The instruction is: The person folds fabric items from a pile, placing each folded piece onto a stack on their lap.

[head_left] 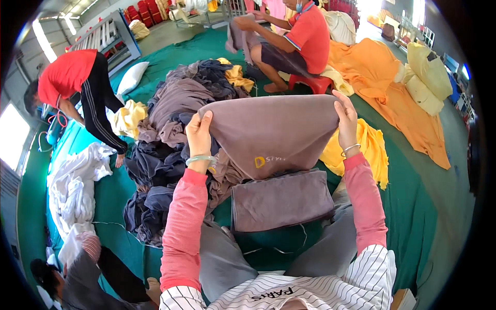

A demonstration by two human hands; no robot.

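The cloth (274,129) is gripped by its upper corners, spread between left hand (199,134) and right hand (347,121), its folding apparently unfinished. Below both hands, a folded bundle (281,201) is laid; beside the left hand, a loose heap (155,165) is seemingly left to be folded.

Right of your right forearm (364,201), the green sheet (411,227) offers room; a dark cloth heap (155,161) crowds your left hand (199,135).
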